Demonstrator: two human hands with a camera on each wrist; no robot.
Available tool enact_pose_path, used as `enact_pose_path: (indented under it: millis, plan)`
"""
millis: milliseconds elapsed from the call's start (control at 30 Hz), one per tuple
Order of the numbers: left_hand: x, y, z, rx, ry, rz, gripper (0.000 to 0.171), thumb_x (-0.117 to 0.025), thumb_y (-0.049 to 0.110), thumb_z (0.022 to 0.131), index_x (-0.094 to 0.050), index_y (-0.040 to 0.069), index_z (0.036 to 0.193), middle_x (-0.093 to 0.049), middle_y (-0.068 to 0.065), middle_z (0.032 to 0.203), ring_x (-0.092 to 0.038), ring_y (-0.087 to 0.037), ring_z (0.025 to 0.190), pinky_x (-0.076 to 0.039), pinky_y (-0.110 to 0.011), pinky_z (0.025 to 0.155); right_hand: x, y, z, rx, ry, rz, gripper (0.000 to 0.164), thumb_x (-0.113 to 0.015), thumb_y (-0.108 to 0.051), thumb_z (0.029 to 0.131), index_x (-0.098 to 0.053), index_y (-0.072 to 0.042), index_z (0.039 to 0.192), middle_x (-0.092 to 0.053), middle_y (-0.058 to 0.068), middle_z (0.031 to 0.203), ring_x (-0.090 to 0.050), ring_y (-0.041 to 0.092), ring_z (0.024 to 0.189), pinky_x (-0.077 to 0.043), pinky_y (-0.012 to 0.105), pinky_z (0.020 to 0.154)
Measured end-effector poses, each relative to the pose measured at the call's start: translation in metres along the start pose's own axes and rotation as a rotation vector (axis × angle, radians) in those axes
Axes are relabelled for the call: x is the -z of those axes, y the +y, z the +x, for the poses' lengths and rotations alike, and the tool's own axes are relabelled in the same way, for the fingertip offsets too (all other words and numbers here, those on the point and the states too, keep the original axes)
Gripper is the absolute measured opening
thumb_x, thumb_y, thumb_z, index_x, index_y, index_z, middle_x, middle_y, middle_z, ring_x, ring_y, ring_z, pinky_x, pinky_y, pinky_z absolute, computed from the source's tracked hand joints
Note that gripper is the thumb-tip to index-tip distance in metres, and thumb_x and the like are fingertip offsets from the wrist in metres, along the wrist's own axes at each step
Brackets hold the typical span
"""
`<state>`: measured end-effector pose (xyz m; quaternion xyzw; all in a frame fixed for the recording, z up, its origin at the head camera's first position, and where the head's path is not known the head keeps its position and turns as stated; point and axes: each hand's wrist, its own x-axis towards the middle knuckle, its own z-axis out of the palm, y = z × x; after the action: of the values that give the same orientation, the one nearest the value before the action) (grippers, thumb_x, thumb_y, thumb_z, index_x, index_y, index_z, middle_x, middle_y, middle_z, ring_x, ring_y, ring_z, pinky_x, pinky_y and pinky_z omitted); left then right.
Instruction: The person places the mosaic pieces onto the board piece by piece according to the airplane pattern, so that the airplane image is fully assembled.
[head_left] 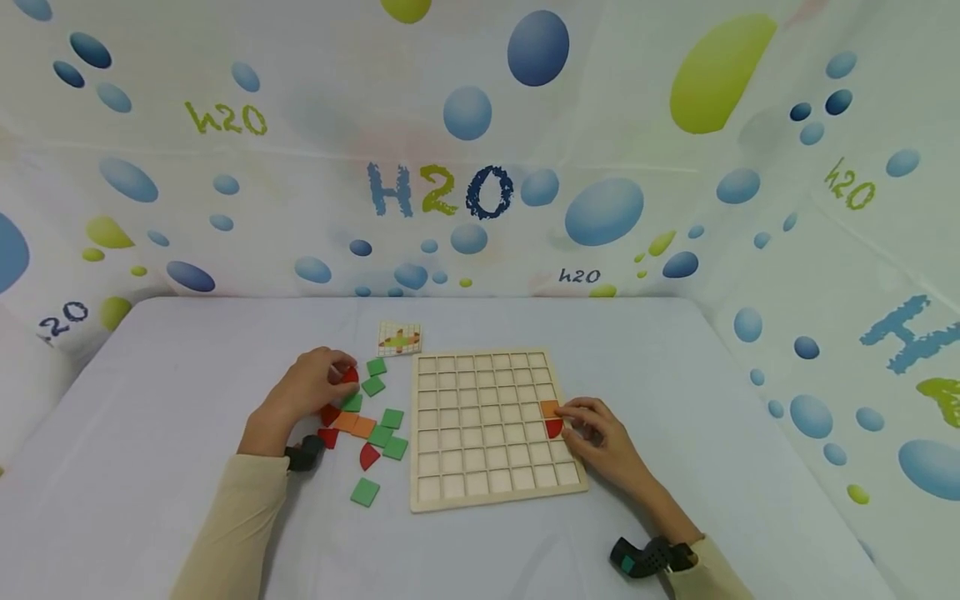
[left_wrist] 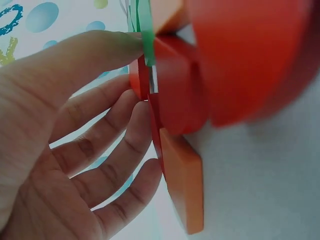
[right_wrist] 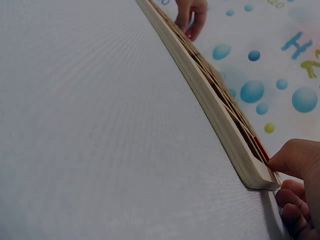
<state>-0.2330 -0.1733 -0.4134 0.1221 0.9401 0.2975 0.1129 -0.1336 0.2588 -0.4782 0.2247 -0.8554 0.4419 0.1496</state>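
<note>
Here, our left hand (head_left: 303, 385) pinches a red piece (head_left: 350, 375) beside loose tiles (head_left: 380, 436); our right hand (head_left: 609, 448), fingers loosely bent, touches the board (head_left: 476, 460), presumably steadying it.

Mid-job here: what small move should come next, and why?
Probably take the loose red piece at the left hand over to the board: only an orange square and a red quarter lie in it, while the card shows a larger pattern.
</note>
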Motion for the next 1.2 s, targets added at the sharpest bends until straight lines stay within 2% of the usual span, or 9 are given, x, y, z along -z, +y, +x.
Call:
enact_pose_path:
  millis: [133,333,467,667,800,933,1067,1200]
  plan:
    - [0.001,0.004,0.000,-0.003,0.011,0.003,0.046,-0.071,0.017,0.089,-0.057,-0.006,0.126,-0.059,-0.025,0.114,-0.058,-0.036,0.101,-0.057,-0.041,0.077,0.000,-0.003,0.002,0.010,0.001,0.001,0.031,-0.065,0.016,0.081,-0.065,0.010,0.112,-0.056,0.028,0.112,-0.051,0.025,0.076,-0.043,0.024,0.061]
    - [0.000,0.008,-0.002,-0.027,0.022,-0.005,0.045,-0.072,0.018,0.088,-0.059,-0.006,0.123,-0.059,-0.023,0.111,-0.059,-0.035,0.099,-0.057,-0.041,0.077,0.000,0.001,-0.004,-0.042,-0.021,0.013,0.030,-0.067,0.007,0.086,-0.067,0.001,0.116,-0.057,0.017,0.116,-0.052,0.012,0.083,-0.044,0.021,0.065]
    - [-0.001,0.011,-0.004,-0.050,0.030,-0.010,0.043,-0.072,0.019,0.088,-0.059,-0.006,0.122,-0.060,-0.022,0.109,-0.059,-0.034,0.098,-0.056,-0.041,0.079,0.000,0.004,-0.006,-0.033,-0.021,0.040,0.030,-0.067,0.004,0.088,-0.067,-0.001,0.117,-0.057,0.015,0.117,-0.051,0.008,0.085,-0.044,0.021,0.066]
    - [0.001,0.018,-0.006,-0.101,0.045,0.000,0.042,-0.071,0.017,0.089,-0.059,-0.006,0.122,-0.063,-0.019,0.105,-0.059,-0.032,0.096,-0.055,-0.043,0.081,-0.001,0.004,-0.002,-0.007,-0.008,0.016,0.032,-0.068,0.009,0.084,-0.067,0.001,0.115,-0.057,0.018,0.115,-0.051,0.015,0.080,-0.044,0.022,0.063]
    - [0.003,0.023,-0.006,-0.127,0.060,0.010,0.041,-0.071,0.017,0.089,-0.060,-0.006,0.122,-0.064,-0.018,0.106,-0.059,-0.032,0.096,-0.054,-0.044,0.081,0.001,-0.005,0.003,0.007,0.005,-0.002,0.033,-0.067,0.014,0.081,-0.066,0.007,0.113,-0.057,0.024,0.113,-0.052,0.025,0.080,-0.043,0.023,0.063]
    - [0.005,0.029,-0.009,-0.133,0.059,0.019,0.042,-0.071,0.017,0.089,-0.060,-0.005,0.123,-0.063,-0.017,0.106,-0.058,-0.031,0.097,-0.054,-0.044,0.082,0.004,-0.023,0.007,0.005,-0.005,0.013,0.031,-0.066,0.016,0.081,-0.065,0.012,0.111,-0.056,0.029,0.111,-0.052,0.031,0.080,-0.044,0.023,0.063]
    - [0.005,0.036,-0.011,-0.166,0.067,0.027,0.041,-0.071,0.015,0.088,-0.060,-0.005,0.121,-0.064,-0.015,0.104,-0.058,-0.030,0.095,-0.053,-0.044,0.082,0.008,-0.036,0.009,-0.007,-0.015,0.011,0.030,-0.066,0.016,0.081,-0.065,0.013,0.110,-0.056,0.030,0.110,-0.052,0.032,0.080,-0.044,0.025,0.063]
    - [0.001,0.044,-0.012,-0.213,0.079,0.034,0.038,-0.071,0.014,0.088,-0.062,-0.005,0.120,-0.064,-0.014,0.103,-0.060,-0.029,0.093,-0.053,-0.044,0.082,0.009,-0.037,0.009,-0.011,-0.018,0.007,0.030,-0.065,0.016,0.081,-0.064,0.013,0.111,-0.056,0.030,0.110,-0.051,0.028,0.075,-0.044,0.026,0.062]
